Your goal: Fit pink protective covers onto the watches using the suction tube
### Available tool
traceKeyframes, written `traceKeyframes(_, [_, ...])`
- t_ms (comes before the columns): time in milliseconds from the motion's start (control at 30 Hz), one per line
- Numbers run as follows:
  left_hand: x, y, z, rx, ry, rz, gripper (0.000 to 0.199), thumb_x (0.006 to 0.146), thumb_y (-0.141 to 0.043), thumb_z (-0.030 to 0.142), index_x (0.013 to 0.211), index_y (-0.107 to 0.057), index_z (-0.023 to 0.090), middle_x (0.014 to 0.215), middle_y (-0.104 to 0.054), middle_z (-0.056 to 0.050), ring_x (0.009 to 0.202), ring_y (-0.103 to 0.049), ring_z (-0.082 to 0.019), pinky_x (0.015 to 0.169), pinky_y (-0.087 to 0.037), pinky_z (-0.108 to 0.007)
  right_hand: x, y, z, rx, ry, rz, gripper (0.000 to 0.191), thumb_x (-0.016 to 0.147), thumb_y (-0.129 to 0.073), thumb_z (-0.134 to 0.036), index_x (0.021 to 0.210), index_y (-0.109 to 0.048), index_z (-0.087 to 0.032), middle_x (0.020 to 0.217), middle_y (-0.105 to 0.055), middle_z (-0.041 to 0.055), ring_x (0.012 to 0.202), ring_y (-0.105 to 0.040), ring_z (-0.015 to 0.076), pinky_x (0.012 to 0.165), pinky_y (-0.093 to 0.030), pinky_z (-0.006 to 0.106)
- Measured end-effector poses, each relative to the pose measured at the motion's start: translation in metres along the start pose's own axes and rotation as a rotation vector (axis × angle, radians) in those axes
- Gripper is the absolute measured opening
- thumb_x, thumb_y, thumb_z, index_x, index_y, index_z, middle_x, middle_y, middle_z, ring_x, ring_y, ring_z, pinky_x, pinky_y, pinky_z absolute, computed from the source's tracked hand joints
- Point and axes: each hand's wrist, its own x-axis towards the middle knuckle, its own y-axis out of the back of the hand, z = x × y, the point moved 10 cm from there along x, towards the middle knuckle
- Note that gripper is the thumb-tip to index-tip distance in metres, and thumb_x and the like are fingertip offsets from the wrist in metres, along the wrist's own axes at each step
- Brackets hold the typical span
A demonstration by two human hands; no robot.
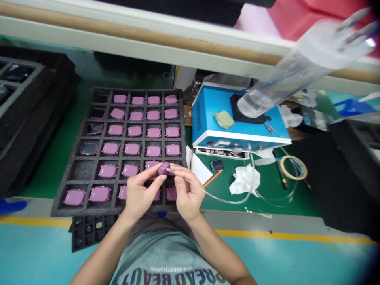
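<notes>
My left hand (142,193) pinches a small purple watch case (164,168) above the lower right part of a grey foam tray (71,170). Close beside it, my right hand (189,194) holds the tip of a clear thin tube (227,201) against the case's side. From my fingers the tube curves right and up to a blue machine (210,103). Rows of purple watch cases fill most of the tray's compartments; some at the left show dark screens. One left compartment holds no case. What the tube's tip touches exactly is too small to tell.
On the machine sit a pale green watch case (225,119) and a clear cylinder (282,75). Right of the tray lie a dark watch (217,165), crumpled tissue (245,179) and a tape roll (293,168). Stacked black foam trays (38,118) stand left. A shelf edge (133,45) crosses above.
</notes>
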Motion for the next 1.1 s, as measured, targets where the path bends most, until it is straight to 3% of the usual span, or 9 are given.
traceKeyframes(1100, [0.0038, 0.0009, 0.0003, 0.004, -0.015, 0.005, 0.034, 0.082, -0.083, 0.033, 0.112, -0.084, 0.019, 0.106, -0.083, -0.009, 0.087, -0.082, -0.025, 0.083, -0.069, -0.033, 0.0002, -0.0038, 0.0051, 0.080, -0.041, -0.001, 0.016, 0.102, -0.061, -0.019, 0.106, -0.075, -0.024, 0.109, -0.081, 0.0074, 0.109, -0.078, 0.0197, 0.099, -0.064, 0.039])
